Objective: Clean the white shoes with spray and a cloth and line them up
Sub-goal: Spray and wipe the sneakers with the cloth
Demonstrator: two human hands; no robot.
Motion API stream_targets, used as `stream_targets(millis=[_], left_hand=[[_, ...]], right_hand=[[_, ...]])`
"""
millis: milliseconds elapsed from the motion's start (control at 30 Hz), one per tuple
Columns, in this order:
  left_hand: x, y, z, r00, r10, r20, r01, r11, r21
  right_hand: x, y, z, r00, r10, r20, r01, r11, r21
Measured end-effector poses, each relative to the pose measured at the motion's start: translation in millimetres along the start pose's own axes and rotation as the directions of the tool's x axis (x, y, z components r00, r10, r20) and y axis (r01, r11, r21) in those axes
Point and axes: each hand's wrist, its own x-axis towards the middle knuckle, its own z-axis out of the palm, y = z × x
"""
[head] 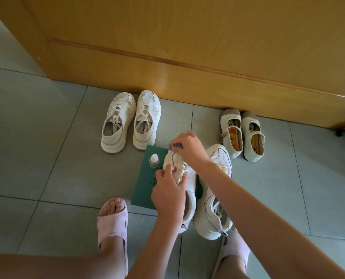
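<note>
on green mat point(142, 191), floor centre: white sneaker point(191, 184), judged light, soft upper, stiff sole; best held across the laces. left hand point(167, 196) grip clasps it there; right hand point(189, 150) grip pinches what looks like a blue cloth point(176, 146) at the toe. spray bottle point(154, 159) just beside.

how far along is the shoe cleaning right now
Looks done: the lace-up pair and the strap pair stand side by side at the wooden panel, though cleanliness is unclear. In hand: the left hand grips a sneaker on the green mat while the right hand rubs its toe with a blue cloth. Left: the partner sneaker beside it, then lining both up.
</note>
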Motion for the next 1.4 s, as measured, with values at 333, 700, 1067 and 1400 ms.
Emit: stream_targets(millis=[333, 700, 1067, 1400], left_hand=[[-2, -2, 1, 1.0, -0.012, -0.013, 0.011, 0.999, -0.044], [-1, -1, 2, 1.0, -0.016, -0.007, 0.016, 0.999, -0.035], [-2, -1, 2, 1.0, -0.009, -0.026, 0.008, 0.999, -0.045], [0, -3, 2, 1.0, -0.019, -0.001, 0.019, 0.995, -0.099]], right_hand=[[11, -17, -23, 0.865, -0.103, 0.491, 0.134, 0.991, -0.027], [26, 6, -15, 0.998, 0.009, 0.055, -0.001, 0.991, -0.134], [12, -8, -21, 0.881, -0.131, 0.454, 0.185, 0.98, -0.077], [8, 23, -12, 0.987, 0.069, -0.143, -0.054, 0.992, 0.11]])
